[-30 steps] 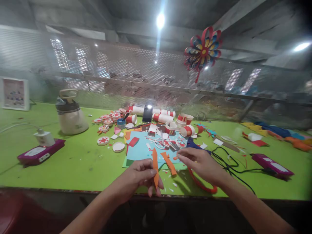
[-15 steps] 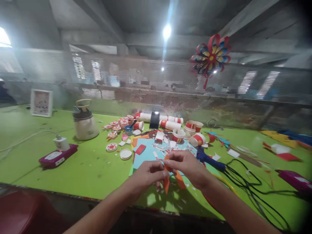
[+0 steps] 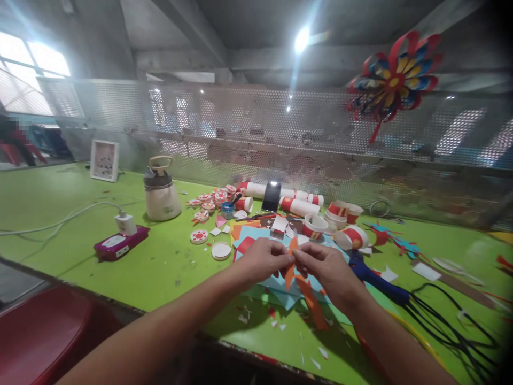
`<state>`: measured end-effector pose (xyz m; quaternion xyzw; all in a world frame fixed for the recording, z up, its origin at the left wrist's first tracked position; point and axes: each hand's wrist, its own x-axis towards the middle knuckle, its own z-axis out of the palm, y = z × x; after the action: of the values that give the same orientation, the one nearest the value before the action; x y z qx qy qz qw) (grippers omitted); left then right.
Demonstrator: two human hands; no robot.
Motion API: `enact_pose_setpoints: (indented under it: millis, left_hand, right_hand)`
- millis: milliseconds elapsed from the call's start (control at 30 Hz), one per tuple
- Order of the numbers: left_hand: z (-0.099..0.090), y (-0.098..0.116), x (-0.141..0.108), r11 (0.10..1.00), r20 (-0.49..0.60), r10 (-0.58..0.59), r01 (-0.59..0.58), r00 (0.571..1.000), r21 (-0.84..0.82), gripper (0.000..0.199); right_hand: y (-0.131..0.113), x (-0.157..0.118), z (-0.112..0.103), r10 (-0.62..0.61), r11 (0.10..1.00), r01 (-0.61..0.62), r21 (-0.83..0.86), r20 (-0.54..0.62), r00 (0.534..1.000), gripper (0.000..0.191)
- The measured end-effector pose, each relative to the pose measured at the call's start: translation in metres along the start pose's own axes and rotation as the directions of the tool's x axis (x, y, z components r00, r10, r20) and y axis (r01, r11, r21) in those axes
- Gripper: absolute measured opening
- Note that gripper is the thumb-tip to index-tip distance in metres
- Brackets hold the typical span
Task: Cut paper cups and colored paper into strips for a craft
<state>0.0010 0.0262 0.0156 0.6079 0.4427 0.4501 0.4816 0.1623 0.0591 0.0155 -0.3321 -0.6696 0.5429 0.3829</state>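
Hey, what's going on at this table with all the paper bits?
Someone is working with a narrow orange strip. The left hand pinches it, and the fingers of the right hand are at its upper part. Another orange piece lies nearby. Beyond the hands, paper cups and a phone sit on the green table.

The right hand [image 3: 329, 270] has joined the left hand [image 3: 266, 260] at the orange strip [image 3: 290, 275]; a window [image 3: 34, 56] (brightly lit) has appeared upper left.

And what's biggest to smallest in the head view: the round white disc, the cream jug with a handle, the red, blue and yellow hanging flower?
1. Hanging flower
2. Cream jug
3. White disc
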Motion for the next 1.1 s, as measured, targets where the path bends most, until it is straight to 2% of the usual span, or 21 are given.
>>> enact_pose_setpoints:
  millis: [133, 167, 233, 267, 300, 333, 400, 500, 600, 667, 833, 900, 1100]
  left_hand:
    - [-0.016, 0.006, 0.004, 0.999, 0.096, -0.038, 0.034, 0.995, 0.04, 0.026]
    - [-0.026, 0.011, 0.005, 0.996, 0.061, -0.024, 0.019, 0.998, 0.084, 0.026]
    - [-0.049, 0.021, 0.007, 0.995, -0.074, 0.02, -0.012, 0.997, 0.104, 0.026]
    - [-0.062, 0.024, 0.009, 0.99, -0.187, 0.075, -0.05, 0.98, 0.135, 0.026]
    - [-0.073, 0.026, 0.012, 0.982, -0.305, 0.121, -0.069, 0.944, 0.178, 0.026]
    - [-0.084, 0.025, 0.015, 0.979, -0.374, 0.133, -0.062, 0.918, 0.196, 0.026]
    - [-0.098, 0.018, 0.021, 0.976, -0.441, 0.123, -0.027, 0.889, 0.218, 0.025]
    - [-0.104, -0.004, 0.029, 0.965, -0.461, 0.076, 0.051, 0.884, 0.256, 0.02]
    - [-0.106, -0.019, 0.031, 0.955, -0.486, 0.077, 0.076, 0.87, 0.287, 0.008]
    - [-0.11, -0.02, 0.03, 0.955, -0.535, 0.105, 0.066, 0.838, 0.291, 0.006]
    - [-0.127, -0.01, 0.023, 0.962, -0.692, 0.188, 0.013, 0.698, 0.274, 0.017]
    - [-0.13, -0.008, 0.021, 0.963, -0.725, 0.207, -0.004, 0.657, 0.27, 0.019]
    - [-0.127, -0.013, 0.019, 0.958, -0.748, 0.23, -0.011, 0.622, 0.286, 0.019]
  right_hand:
    - [0.006, 0.002, -0.008, -0.01, 1.0, 0.01, -0.005, -0.074, 0.997, 0.031]
    - [0.008, 0.003, -0.011, -0.008, 1.0, 0.008, 0.004, -0.096, 0.995, 0.031]
    - [0.01, 0.004, -0.015, 0.01, 1.0, -0.006, 0.03, -0.135, 0.991, 0.03]
    - [0.012, 0.004, -0.016, 0.027, 0.999, -0.021, 0.045, -0.145, 0.989, 0.03]
    - [0.012, 0.004, -0.016, 0.048, 0.998, -0.04, 0.059, -0.149, 0.988, 0.031]
    - [0.013, 0.004, -0.016, 0.071, 0.996, -0.062, 0.07, -0.146, 0.987, 0.031]
    - [0.013, 0.002, -0.016, 0.123, 0.99, -0.113, 0.084, -0.13, 0.984, 0.031]
    - [0.013, -0.001, -0.014, 0.189, 0.979, -0.178, 0.097, -0.123, 0.974, 0.029]
    - [0.015, -0.003, -0.015, 0.203, 0.976, -0.188, 0.111, -0.146, 0.968, 0.029]
    - [0.016, -0.004, -0.015, 0.189, 0.979, -0.172, 0.111, -0.157, 0.969, 0.029]
    - [0.016, -0.006, -0.01, 0.169, 0.984, -0.161, 0.075, -0.132, 0.977, 0.031]
    - [0.015, -0.006, -0.008, 0.169, 0.985, -0.162, 0.066, -0.115, 0.979, 0.032]
    - [0.015, -0.008, -0.005, 0.164, 0.986, -0.158, 0.062, -0.112, 0.98, 0.034]
